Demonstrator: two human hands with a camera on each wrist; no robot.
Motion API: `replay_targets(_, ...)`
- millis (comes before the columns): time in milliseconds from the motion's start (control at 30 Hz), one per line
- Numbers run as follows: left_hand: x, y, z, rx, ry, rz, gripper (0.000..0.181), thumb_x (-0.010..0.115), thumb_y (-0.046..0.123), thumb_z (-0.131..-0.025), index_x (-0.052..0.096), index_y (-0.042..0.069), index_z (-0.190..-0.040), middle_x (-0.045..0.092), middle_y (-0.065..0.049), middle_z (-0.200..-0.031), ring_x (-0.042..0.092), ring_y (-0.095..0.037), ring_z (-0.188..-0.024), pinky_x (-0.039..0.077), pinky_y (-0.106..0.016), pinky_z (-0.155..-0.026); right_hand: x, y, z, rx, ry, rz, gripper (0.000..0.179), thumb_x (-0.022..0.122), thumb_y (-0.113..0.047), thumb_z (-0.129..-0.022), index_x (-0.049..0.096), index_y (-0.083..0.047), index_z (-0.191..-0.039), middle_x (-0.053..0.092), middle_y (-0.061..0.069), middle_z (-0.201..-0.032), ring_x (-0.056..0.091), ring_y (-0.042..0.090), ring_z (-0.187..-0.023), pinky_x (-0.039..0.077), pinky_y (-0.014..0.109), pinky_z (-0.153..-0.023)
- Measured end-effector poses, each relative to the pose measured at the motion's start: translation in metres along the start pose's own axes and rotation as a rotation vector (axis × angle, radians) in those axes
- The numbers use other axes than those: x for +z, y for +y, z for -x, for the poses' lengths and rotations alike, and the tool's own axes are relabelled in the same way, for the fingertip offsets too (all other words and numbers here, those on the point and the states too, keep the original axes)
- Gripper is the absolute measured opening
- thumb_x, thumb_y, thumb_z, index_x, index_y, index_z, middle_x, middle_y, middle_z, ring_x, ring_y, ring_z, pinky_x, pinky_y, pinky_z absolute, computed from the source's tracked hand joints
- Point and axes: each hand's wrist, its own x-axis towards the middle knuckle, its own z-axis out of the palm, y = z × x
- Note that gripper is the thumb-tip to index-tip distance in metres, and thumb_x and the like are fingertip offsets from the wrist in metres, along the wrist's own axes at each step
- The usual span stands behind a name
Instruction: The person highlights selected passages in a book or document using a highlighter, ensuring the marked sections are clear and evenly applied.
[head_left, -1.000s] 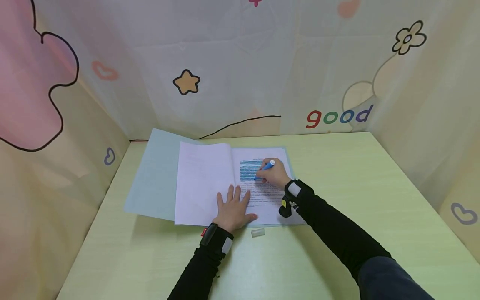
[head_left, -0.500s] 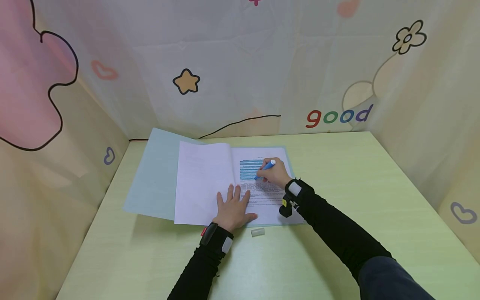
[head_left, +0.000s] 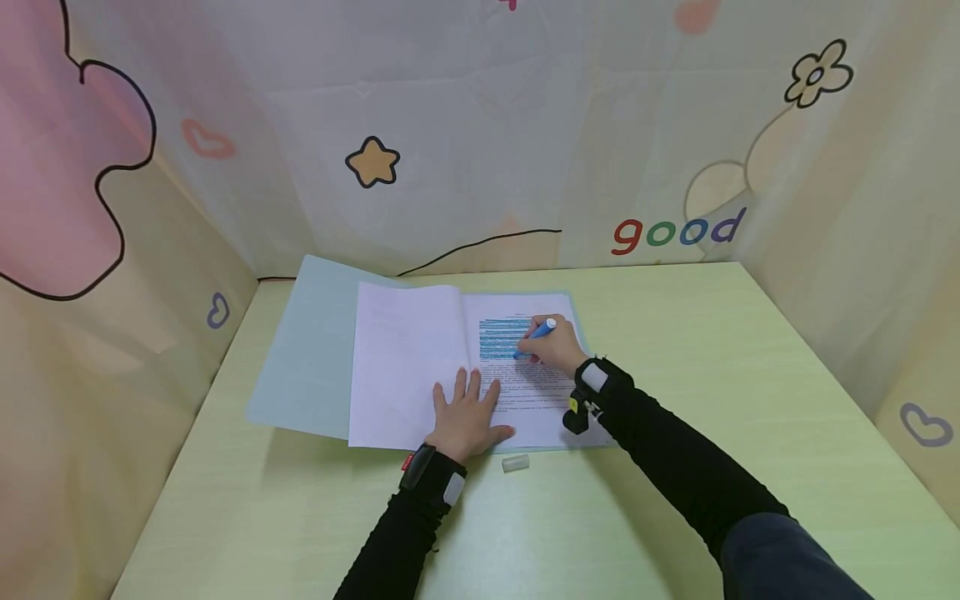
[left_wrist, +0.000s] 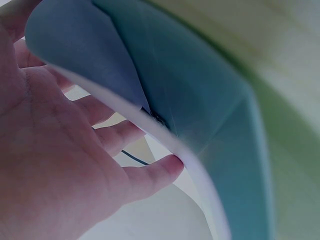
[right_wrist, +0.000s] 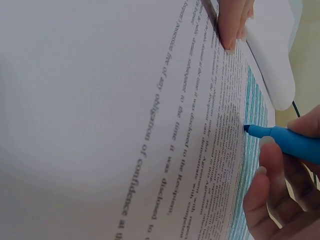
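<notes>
A blue marker [right_wrist: 295,142] is pinched in my right hand [head_left: 557,343], its tip down at a line of print on the right-hand page [head_left: 525,400]. Blue strokes [head_left: 501,337] cover the upper lines of text there. My left hand [head_left: 462,421] lies with fingers spread over the lower part of the open pages, near the fold. In the left wrist view the left hand [left_wrist: 75,150] shows its fingers along the paper's edge. A blank left-hand page [head_left: 405,375] and a light blue folder cover [head_left: 315,350] lie to the left.
A small clear grey cap [head_left: 515,463] lies on the pale green table [head_left: 675,333] just below the folder's front edge. A printed curtain [head_left: 480,125] hangs behind the table and at both sides. Each wrist wears a strapped device.
My right hand has slid slightly rightward along the line with the marker tip. The blue strokes look almost the same. My left hand stays in place.
</notes>
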Motion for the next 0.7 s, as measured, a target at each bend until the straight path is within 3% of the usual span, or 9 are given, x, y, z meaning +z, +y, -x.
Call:
replay_targets(367,-0.0005,0.0004,0.0016,0.001,-0.003,0.009,0.078,0.061,0.057,-0.086,0.036,0.019,-0.15,0.024,-0.014,-0.16,0.013,-0.035,-0.15,0.011,-0.064,-0.116,-0.0015,0.0004,0.0009,-0.005,0.0,0.013,0.02,0.069,-0.011,-0.081,0.055,-0.008,-0.068,0.071,0.013,-0.081,0.064,0.017,-0.056,0.047,0.022,-0.049)
replay_targets(700,-0.0024,0.0001,0.0013,0.01,0.004,0.002,0.078,0.061,0.056,-0.087,0.036,0.019,-0.15,0.024,-0.015,-0.16,0.014,-0.036,-0.15,0.013,-0.064,-0.115,-0.0057,-0.0015,0.0031,0.009,0.01,0.019,0.019,0.069,-0.01,-0.081,0.056,-0.008,-0.067,0.07,0.013,-0.075,0.067,0.023,-0.058,0.046,0.022,-0.049)
